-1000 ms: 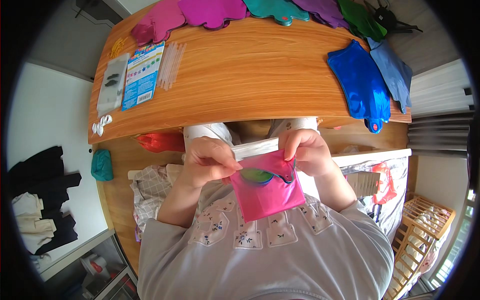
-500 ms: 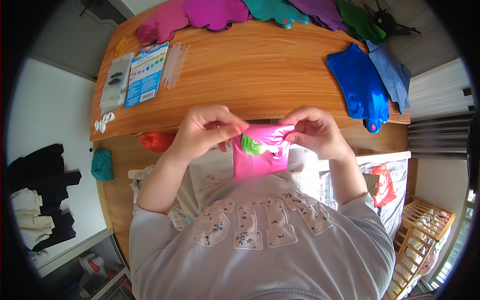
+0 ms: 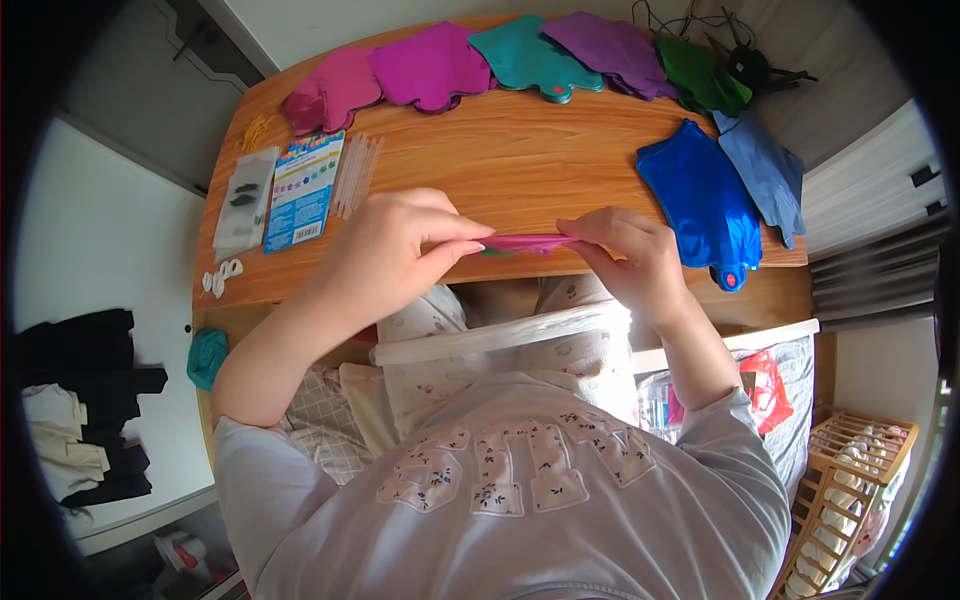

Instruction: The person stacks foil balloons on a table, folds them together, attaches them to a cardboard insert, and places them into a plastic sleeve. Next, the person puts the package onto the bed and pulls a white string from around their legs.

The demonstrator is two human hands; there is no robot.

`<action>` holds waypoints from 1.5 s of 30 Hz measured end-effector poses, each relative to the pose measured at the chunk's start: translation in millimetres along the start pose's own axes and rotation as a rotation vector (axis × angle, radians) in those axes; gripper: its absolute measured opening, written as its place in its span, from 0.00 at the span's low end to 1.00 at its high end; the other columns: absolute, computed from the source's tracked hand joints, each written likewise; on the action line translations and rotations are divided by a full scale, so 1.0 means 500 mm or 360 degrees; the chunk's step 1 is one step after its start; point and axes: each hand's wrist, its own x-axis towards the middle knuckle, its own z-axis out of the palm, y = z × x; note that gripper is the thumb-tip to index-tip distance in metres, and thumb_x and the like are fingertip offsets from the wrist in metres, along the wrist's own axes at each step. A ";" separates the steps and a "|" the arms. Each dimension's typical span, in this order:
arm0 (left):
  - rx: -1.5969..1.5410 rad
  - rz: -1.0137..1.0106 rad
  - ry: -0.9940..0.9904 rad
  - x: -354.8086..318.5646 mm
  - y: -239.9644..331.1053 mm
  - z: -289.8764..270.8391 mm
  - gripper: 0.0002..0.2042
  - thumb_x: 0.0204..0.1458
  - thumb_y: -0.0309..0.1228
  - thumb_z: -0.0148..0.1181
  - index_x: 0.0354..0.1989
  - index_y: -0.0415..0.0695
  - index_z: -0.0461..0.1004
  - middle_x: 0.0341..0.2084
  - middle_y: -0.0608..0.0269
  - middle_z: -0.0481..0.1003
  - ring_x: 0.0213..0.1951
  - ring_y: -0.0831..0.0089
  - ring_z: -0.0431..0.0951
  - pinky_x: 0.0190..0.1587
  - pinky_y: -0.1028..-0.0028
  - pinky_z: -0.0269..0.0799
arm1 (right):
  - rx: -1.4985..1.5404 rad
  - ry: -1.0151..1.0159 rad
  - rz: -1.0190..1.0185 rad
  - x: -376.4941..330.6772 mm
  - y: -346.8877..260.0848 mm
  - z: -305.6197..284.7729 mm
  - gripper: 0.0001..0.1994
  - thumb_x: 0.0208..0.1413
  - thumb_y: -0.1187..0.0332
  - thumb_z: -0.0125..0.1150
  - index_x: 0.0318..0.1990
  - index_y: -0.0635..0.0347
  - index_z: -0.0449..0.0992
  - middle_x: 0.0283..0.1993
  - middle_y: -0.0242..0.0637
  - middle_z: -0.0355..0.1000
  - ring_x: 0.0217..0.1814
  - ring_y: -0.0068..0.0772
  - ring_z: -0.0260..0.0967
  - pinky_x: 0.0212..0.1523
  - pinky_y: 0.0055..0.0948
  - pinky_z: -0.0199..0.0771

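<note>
A folded pink foil balloon (image 3: 525,243) is stretched flat between my hands, just over the table's near edge. It shows nearly edge-on, as a thin strip with a trace of green. My left hand (image 3: 405,245) pinches one end between thumb and fingers. At the other end, my right hand (image 3: 635,260) grips it the same way. Nearest to my right hand on the table lies a shiny blue foil balloon (image 3: 705,200). Beyond my left hand are clear straws (image 3: 355,175) and a blue-and-white printed package (image 3: 302,190).
Along the wooden table's (image 3: 480,140) far edge lie flat balloons: pink (image 3: 330,90), magenta (image 3: 430,65), teal (image 3: 535,55), purple (image 3: 610,50) and green (image 3: 700,75). A black router (image 3: 755,68) stands behind. White ribbon rolls (image 3: 220,275) sit at the left edge. A wooden crib (image 3: 850,470) is lower right.
Both hands have raised the pink balloon slightly and tipped it from facing me to nearly edge-on. My view has tilted, so more of the table's far side shows.
</note>
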 end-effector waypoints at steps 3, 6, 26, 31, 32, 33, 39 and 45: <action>0.0499 0.0578 0.0343 -0.011 -0.043 0.047 0.12 0.45 0.23 0.67 0.40 0.45 0.85 0.26 0.65 0.77 0.29 0.69 0.78 0.32 0.73 0.76 | -0.0333 0.0070 -0.0334 -0.008 0.041 0.017 0.16 0.46 0.84 0.67 0.44 0.62 0.82 0.44 0.42 0.80 0.45 0.39 0.81 0.47 0.31 0.84; 0.0771 0.0772 0.0442 -0.022 -0.112 0.112 0.14 0.44 0.24 0.66 0.41 0.50 0.85 0.29 0.71 0.77 0.33 0.75 0.78 0.33 0.76 0.77 | -0.0623 0.0016 -0.0594 -0.016 0.091 0.043 0.16 0.45 0.77 0.64 0.45 0.60 0.82 0.46 0.38 0.79 0.48 0.38 0.80 0.47 0.32 0.84; 0.0248 0.0299 -0.0039 0.088 -0.141 0.239 0.31 0.59 0.44 0.60 0.70 0.46 0.61 0.68 0.54 0.63 0.70 0.56 0.61 0.71 0.55 0.55 | -0.0840 -0.0334 -0.0374 -0.027 0.122 0.068 0.17 0.43 0.75 0.63 0.44 0.56 0.83 0.50 0.32 0.78 0.43 0.31 0.80 0.36 0.28 0.82; 0.0534 0.0246 -0.0234 0.087 -0.164 0.269 0.40 0.62 0.52 0.52 0.75 0.42 0.47 0.75 0.53 0.50 0.75 0.58 0.49 0.75 0.56 0.44 | -0.0583 -0.0284 -0.0101 -0.032 0.110 0.069 0.17 0.43 0.78 0.62 0.44 0.59 0.83 0.52 0.38 0.78 0.49 0.38 0.79 0.44 0.32 0.83; 0.0586 0.0281 -0.0213 0.087 -0.165 0.270 0.39 0.62 0.52 0.53 0.75 0.42 0.48 0.74 0.54 0.51 0.75 0.58 0.49 0.75 0.56 0.45 | -0.0580 -0.0284 -0.0095 -0.036 0.110 0.071 0.17 0.43 0.78 0.62 0.44 0.59 0.83 0.52 0.38 0.78 0.49 0.38 0.79 0.44 0.32 0.83; 0.0637 0.0315 -0.0193 0.087 -0.165 0.272 0.39 0.61 0.51 0.54 0.75 0.42 0.49 0.74 0.54 0.51 0.75 0.58 0.50 0.75 0.56 0.46 | -0.0539 -0.0197 -0.0119 -0.041 0.111 0.073 0.18 0.43 0.81 0.60 0.45 0.60 0.82 0.52 0.40 0.78 0.53 0.42 0.77 0.50 0.34 0.80; 0.0607 0.0273 -0.0187 0.091 -0.158 0.272 0.38 0.60 0.51 0.56 0.73 0.42 0.53 0.73 0.55 0.54 0.74 0.58 0.53 0.74 0.57 0.49 | -0.0434 0.0093 0.0227 -0.085 0.087 0.080 0.22 0.48 0.87 0.51 0.51 0.61 0.78 0.54 0.42 0.77 0.65 0.47 0.70 0.70 0.49 0.63; 0.0598 0.0223 -0.0151 0.093 -0.153 0.276 0.36 0.60 0.52 0.56 0.72 0.45 0.57 0.72 0.59 0.57 0.73 0.58 0.54 0.73 0.54 0.50 | -0.0525 -0.0105 0.0182 -0.093 0.088 0.065 0.24 0.51 0.86 0.51 0.55 0.59 0.74 0.57 0.41 0.76 0.68 0.46 0.68 0.72 0.53 0.57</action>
